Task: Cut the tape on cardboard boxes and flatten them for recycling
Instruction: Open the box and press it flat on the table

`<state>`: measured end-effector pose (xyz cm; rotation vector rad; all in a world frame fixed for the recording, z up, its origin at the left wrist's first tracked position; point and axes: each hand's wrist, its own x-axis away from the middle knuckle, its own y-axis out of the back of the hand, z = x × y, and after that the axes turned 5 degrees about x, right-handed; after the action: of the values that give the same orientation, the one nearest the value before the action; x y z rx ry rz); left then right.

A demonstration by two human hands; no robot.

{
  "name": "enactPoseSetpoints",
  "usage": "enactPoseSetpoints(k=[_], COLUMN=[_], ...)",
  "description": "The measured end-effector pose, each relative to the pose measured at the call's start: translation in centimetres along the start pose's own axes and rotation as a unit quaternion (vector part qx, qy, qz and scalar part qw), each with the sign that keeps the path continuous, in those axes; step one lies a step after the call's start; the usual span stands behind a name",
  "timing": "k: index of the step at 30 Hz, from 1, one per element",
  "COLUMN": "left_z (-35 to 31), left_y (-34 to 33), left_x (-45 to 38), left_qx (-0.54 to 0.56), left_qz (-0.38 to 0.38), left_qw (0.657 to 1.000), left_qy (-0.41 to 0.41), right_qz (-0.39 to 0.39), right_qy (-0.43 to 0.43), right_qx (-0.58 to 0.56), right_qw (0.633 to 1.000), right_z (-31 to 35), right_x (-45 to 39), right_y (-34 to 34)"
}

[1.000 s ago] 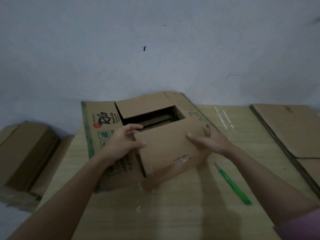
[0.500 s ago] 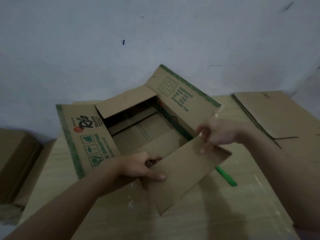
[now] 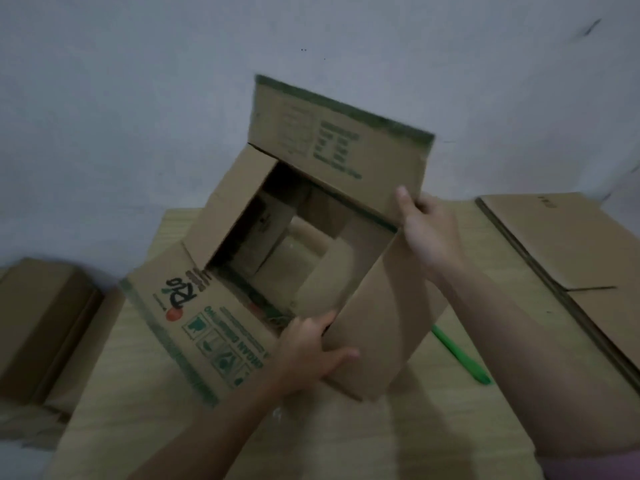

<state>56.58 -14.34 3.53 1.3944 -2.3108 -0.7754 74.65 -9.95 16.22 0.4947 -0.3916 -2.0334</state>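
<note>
**Both ends of the box now open, and the box is up off the tabletop**

Two hands have the printed cardboard box (image 3: 194, 317) tilted up and turned, where half a second ago it sat lower and squarer on the tabletop (image 3: 346, 441) with its flaps spread. A second ago the near flap was folded across the opening; now all four flaps stand out and the pale tabletop shows straight through the middle, so the bottom looks open as well.

The left hand (image 3: 308, 351) grips the near corner, thumb on the outside of the plain flap and fingers curled over the edge into the opening. The right hand (image 3: 427, 230) holds the far right corner, fingers wrapped round the edge where the printed upper flap meets the side wall. The box rests between them, over the middle of the tabletop, leaning toward the wall behind.

My reading is that the cutting on this box is finished and the flattening step is in hand: with a free tube of four walls, pushing opposite corners together should collapse it.

The green cutter (image 3: 464, 358) lies on the tabletop just right of the box, partly hidden by the flap. Flattened cardboard (image 3: 568, 244) is stacked at the right edge, and another box (image 3: 41, 323) waits on the left.
</note>
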Motion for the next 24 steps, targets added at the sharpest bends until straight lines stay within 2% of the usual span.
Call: enactPoseSetpoints(k=[2,4,10,16,19,21,23,24], left_z=[-0.8,-1.4,-1.5,0.6,0.9,0.8,1.5,2.1], left_y=[-0.9,-1.0,3.3,9.2,11.3,12.9,15.1,16.5], left_x=[-1.3,-2.7,-4.8,-4.8,-3.5,-2.3,-1.4,-1.2], left_qx=[0.026,0.055,0.202,0.221,0.218,0.228,0.28,0.321], left_qz=[-0.006,-0.003,-0.101,-0.186,-0.236,-0.342,-0.454,-0.482], left_qw=[1.0,0.998,0.972,0.953,0.943,0.908,0.842,0.81], left_qy=[0.0,0.01,0.068,0.093,0.084,0.08,0.081,0.089], right_qz=[0.02,0.051,0.057,0.043,0.056,0.07,0.101,0.133], right_qy=[0.079,0.104,0.051,0.053,0.082,0.114,0.128,0.138], right_qx=[0.023,0.04,-0.048,-0.055,-0.061,-0.074,-0.112,-0.112], right_qw=[0.996,0.993,0.996,0.996,0.993,0.988,0.98,0.975], right_z=[1.7,2.2,1.9,2.1,1.6,1.2,0.6,0.5], right_x=[-0.4,-0.7,-1.2,-1.2,-1.3,-1.2,-1.3,-1.3], right_y=[-0.1,-0.3,-0.2,-0.7,-0.6,-0.3,0.6,1.1])
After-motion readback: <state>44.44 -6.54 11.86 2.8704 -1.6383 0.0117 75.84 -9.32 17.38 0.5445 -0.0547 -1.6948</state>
